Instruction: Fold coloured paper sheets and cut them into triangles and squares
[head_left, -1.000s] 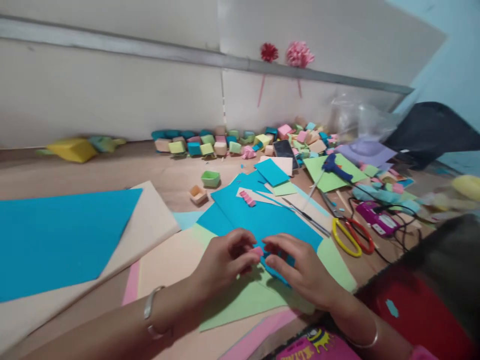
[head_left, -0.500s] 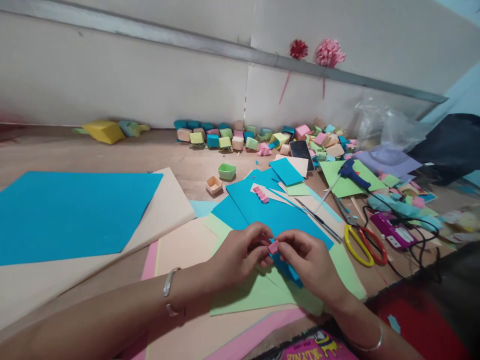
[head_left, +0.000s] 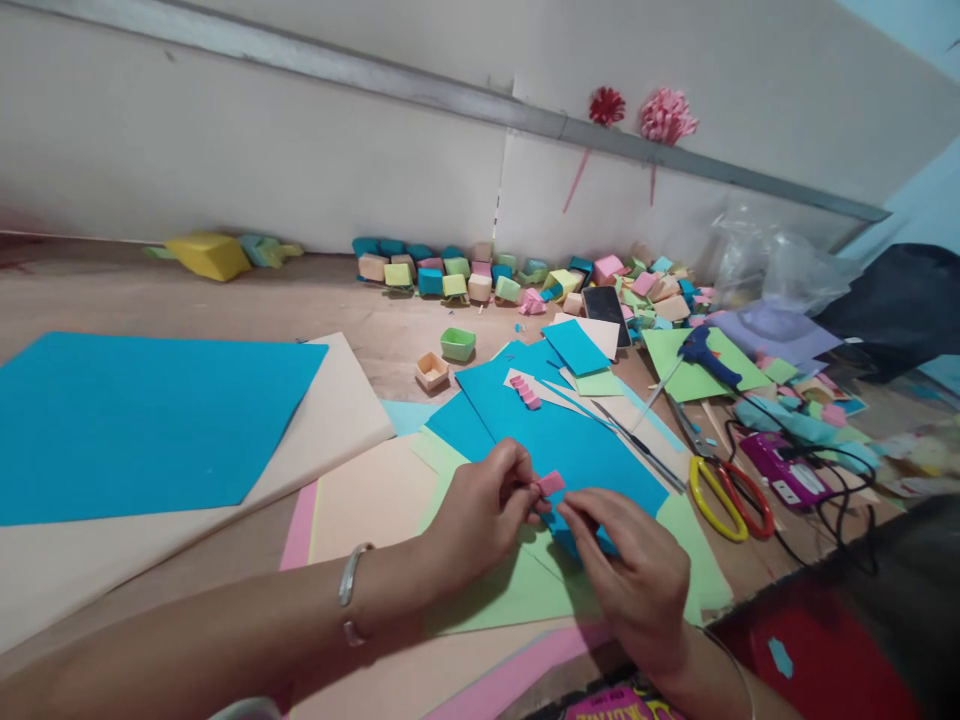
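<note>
Between the thumb and fingers of my left hand (head_left: 484, 510) is a small strip of pink paper (head_left: 551, 484), its free end pointing right. My right hand (head_left: 637, 570) is just to the right of the strip and apart from it, thumb and forefinger pinched; whether anything is between them I cannot make out. Under both hands lie blue paper sheets (head_left: 559, 425) over light green paper (head_left: 690, 545). Just beyond my hands a folded, zigzag pink strip (head_left: 525, 392) rests on a narrow peach paper piece.
Right of the sheets are yellow-and-red-handled scissors (head_left: 731, 495), a blue glue gun (head_left: 709, 355) and a purple power strip (head_left: 784, 470) with black cords. Two little paper boxes, green (head_left: 458, 344) and peach (head_left: 432, 371), stand farther back. Several coloured paper boxes line the wall, beside a phone (head_left: 606, 315).
My right hand has let go of the pink paper strip and drawn back to the right and down. The strip stays in my left hand, now showing more of its length.
</note>
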